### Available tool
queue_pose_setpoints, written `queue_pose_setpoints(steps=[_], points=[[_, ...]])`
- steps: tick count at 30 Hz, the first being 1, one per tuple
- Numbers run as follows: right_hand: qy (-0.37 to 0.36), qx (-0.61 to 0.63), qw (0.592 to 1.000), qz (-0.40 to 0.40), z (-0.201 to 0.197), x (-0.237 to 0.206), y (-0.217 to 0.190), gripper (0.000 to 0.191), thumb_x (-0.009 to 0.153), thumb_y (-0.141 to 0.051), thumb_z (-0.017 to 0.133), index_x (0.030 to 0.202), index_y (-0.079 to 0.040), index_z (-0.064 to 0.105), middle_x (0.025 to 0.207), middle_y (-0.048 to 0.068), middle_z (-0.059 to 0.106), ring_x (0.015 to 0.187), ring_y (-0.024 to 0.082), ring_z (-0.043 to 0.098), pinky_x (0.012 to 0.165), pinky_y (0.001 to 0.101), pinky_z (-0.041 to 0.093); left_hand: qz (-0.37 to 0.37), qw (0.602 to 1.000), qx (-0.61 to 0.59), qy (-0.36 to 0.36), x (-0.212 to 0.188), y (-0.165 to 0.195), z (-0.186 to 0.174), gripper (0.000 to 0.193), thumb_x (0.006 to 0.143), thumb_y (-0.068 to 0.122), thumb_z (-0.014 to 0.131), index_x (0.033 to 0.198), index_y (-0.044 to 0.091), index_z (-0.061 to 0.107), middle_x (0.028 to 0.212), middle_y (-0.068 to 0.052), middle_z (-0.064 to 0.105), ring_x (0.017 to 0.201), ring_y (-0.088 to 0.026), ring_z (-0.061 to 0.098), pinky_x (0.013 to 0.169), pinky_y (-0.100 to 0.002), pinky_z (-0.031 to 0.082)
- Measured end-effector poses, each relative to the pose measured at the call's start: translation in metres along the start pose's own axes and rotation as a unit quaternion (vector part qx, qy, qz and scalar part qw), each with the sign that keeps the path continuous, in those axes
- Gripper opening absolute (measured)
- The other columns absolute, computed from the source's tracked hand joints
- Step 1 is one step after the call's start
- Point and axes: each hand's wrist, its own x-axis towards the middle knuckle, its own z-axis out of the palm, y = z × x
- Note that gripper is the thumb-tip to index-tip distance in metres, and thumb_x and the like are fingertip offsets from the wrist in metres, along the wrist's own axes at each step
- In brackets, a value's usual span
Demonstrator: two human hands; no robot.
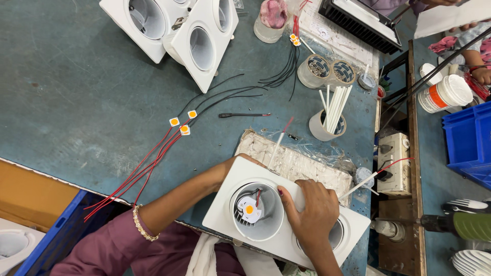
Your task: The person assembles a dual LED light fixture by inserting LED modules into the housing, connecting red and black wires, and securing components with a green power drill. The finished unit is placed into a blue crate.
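White twin-downlight housing (240, 179) lies at the near edge of the teal surface (71, 92), tilted across the corner, with 2 round cups. In the left cup sits a small white LED chip (249, 209) with an orange centre and thin red and black leads. The right hand (310, 207) lies over the middle of the housing, fingers curled down on it and the thumb at the cup's rim. The left hand (232, 166) is mostly hidden behind the housing's far edge, seemingly gripping it; how far it is closed I cannot tell. Just beyond lies a paste-smeared pad (296, 161). Further left, 3 more chips on red wires (148, 163) rest on the surface, and 2 white housings (174, 25) lie at the far side.
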Motion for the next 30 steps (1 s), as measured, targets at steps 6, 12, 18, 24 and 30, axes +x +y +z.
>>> queue_pose_setpoints(steps=[6,12,18,24,30], points=[[0.000,0.007,1.000,-0.001,0.001,-0.002,0.002,0.035,0.079,-0.035,0.082,0.090,-0.004,0.069,0.081,0.008,0.067,0.072,0.026,0.060,0.065,0.0400,0.038,-0.006,1.000,0.018,-0.012,-0.009,0.013,0.000,0.028,0.092,0.014,0.069,0.112,-0.005,0.076,0.099,-0.011,0.077,0.082,-0.013,0.070,0.073,-0.027,0.059],[0.008,0.013,1.000,-0.004,0.000,-0.002,0.001,0.034,0.079,-0.034,0.082,0.091,-0.004,0.069,0.082,0.008,0.068,0.073,0.026,0.060,0.065,0.0393,0.037,-0.003,0.997,0.061,-0.048,-0.016,0.017,-0.002,0.035,0.093,0.018,0.068,0.121,-0.003,0.072,0.108,-0.007,0.076,0.091,-0.010,0.069,0.080,-0.024,0.058],[0.007,0.007,1.000,0.001,0.000,-0.001,0.000,0.035,0.079,-0.035,0.082,0.091,-0.005,0.070,0.082,0.008,0.068,0.071,0.026,0.060,0.065,0.0391,0.037,0.006,0.999,0.051,-0.001,-0.004,-0.005,-0.014,0.034,0.097,0.017,0.068,0.117,-0.010,0.069,0.101,-0.013,0.074,0.083,-0.014,0.070,0.072,-0.029,0.059],[0.004,0.002,1.000,0.012,0.000,-0.001,-0.001,0.035,0.079,-0.035,0.082,0.090,-0.005,0.070,0.079,0.008,0.067,0.070,0.025,0.059,0.065,0.0395,0.037,-0.006,1.000,0.005,0.006,0.001,-0.003,-0.010,0.032,0.091,0.014,0.069,0.114,-0.008,0.074,0.096,-0.012,0.076,0.077,-0.014,0.071,0.069,-0.029,0.060],[0.009,0.004,1.000,0.012,0.001,-0.002,-0.002,0.035,0.079,-0.036,0.082,0.090,-0.005,0.070,0.080,0.007,0.067,0.071,0.025,0.059,0.066,0.0396,0.036,-0.014,0.996,0.086,-0.014,-0.012,0.014,-0.006,0.032,0.092,0.017,0.069,0.114,-0.006,0.075,0.097,-0.010,0.077,0.079,-0.010,0.069,0.069,-0.026,0.058]])
